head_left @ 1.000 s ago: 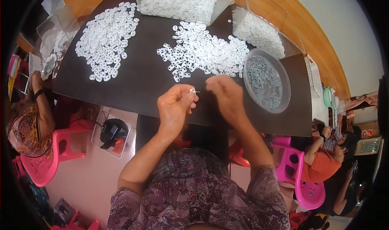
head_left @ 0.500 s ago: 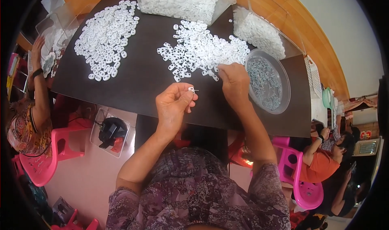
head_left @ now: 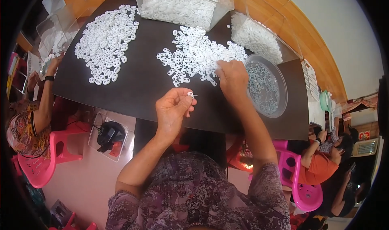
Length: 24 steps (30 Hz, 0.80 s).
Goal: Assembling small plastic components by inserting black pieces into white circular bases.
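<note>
My left hand (head_left: 170, 111) is closed, its thumb and forefinger pinching a small white plastic clip (head_left: 189, 94) with a thin metal pin sticking out to the right. Over the right edge of a loose pile of small white plastic pieces with holes (head_left: 194, 53) is my right hand (head_left: 235, 81). Its thumb and fingertips are drawn together and slightly blurred; whatever may be between them is hidden. Just right of that hand stands a round clear tub (head_left: 284, 93) holding many small grey metal screws or pins (head_left: 262, 84).
A second pile of oval white pieces (head_left: 107, 43) covers the dark table's left part. Clear bins of white pieces (head_left: 176, 7) (head_left: 257, 37) stand along the back. Other people sit left (head_left: 30, 122) and right (head_left: 322, 165), near pink chairs (head_left: 38, 169). Below is a box with a black device (head_left: 111, 134).
My right hand has risen slightly beside the pile, its fingers shifting at the edge. My left hand keeps the clip nearly in place. The person at left has lowered an arm.
</note>
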Motion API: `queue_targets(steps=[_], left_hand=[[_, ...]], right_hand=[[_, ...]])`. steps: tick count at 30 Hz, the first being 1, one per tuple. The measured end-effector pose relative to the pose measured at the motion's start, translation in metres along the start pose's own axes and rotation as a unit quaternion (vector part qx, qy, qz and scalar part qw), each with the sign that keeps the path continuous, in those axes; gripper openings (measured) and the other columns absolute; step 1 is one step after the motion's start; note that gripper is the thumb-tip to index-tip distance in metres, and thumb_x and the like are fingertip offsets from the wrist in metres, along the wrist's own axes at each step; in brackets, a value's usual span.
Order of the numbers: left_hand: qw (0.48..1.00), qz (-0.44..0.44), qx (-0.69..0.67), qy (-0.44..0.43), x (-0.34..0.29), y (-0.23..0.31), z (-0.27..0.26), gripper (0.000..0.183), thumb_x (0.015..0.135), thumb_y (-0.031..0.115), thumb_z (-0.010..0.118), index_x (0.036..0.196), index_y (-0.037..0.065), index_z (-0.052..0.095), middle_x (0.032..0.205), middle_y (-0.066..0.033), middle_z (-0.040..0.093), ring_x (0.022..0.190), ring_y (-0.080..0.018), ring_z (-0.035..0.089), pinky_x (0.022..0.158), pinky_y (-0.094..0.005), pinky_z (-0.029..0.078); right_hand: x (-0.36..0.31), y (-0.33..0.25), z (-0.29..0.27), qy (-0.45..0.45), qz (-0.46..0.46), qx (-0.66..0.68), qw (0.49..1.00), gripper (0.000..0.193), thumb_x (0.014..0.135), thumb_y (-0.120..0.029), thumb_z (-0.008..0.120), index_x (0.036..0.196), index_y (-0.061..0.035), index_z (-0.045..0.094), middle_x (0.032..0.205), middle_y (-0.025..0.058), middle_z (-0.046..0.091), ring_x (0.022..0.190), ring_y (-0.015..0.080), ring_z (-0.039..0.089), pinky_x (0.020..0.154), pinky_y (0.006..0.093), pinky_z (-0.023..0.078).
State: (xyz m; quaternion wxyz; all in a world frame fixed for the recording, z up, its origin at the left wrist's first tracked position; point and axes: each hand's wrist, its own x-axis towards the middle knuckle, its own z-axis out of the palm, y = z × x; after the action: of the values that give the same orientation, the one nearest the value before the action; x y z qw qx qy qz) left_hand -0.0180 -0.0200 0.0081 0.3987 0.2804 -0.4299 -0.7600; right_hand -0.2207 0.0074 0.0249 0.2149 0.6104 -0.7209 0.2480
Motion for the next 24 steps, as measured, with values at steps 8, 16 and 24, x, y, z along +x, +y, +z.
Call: queue_targets(steps=[8,16,24], left_hand=[[1.000,-0.001,-0.008,-0.001,0.000,0.001,0.000,0.012,0.088,0.005,0.059,0.095,-0.004,0.061,0.078,-0.0094,0.065,0.060,-0.0082,0.056,0.051,-0.0197,0.045],[1.000,0.008,-0.019,-0.003,0.000,0.000,-0.002,0.011,0.087,0.004,0.059,0.095,-0.004,0.061,0.077,-0.0100,0.065,0.059,-0.0087,0.057,0.051,-0.0200,0.045],[1.000,0.001,-0.030,0.003,-0.002,0.002,-0.003,0.011,0.087,0.003,0.059,0.096,-0.004,0.061,0.078,-0.0098,0.065,0.060,-0.0085,0.057,0.052,-0.0194,0.045]], right_hand=[[0.006,0.010,0.015,-0.017,-0.033,-0.014,0.999,0.011,0.072,-0.011,0.067,0.083,-0.0089,0.066,0.073,0.0093,0.053,0.074,0.0286,0.052,0.065,0.0389,0.041],[0.003,0.006,0.013,-0.009,-0.061,-0.018,0.998,0.005,0.076,-0.008,0.063,0.078,-0.0057,0.059,0.074,0.0109,0.054,0.074,0.0291,0.052,0.066,0.0402,0.041],[-0.012,-0.023,-0.008,-0.011,-0.124,0.049,0.991,0.006,0.075,-0.004,0.062,0.079,-0.0031,0.058,0.076,0.0106,0.055,0.075,0.0291,0.052,0.066,0.0391,0.042]])
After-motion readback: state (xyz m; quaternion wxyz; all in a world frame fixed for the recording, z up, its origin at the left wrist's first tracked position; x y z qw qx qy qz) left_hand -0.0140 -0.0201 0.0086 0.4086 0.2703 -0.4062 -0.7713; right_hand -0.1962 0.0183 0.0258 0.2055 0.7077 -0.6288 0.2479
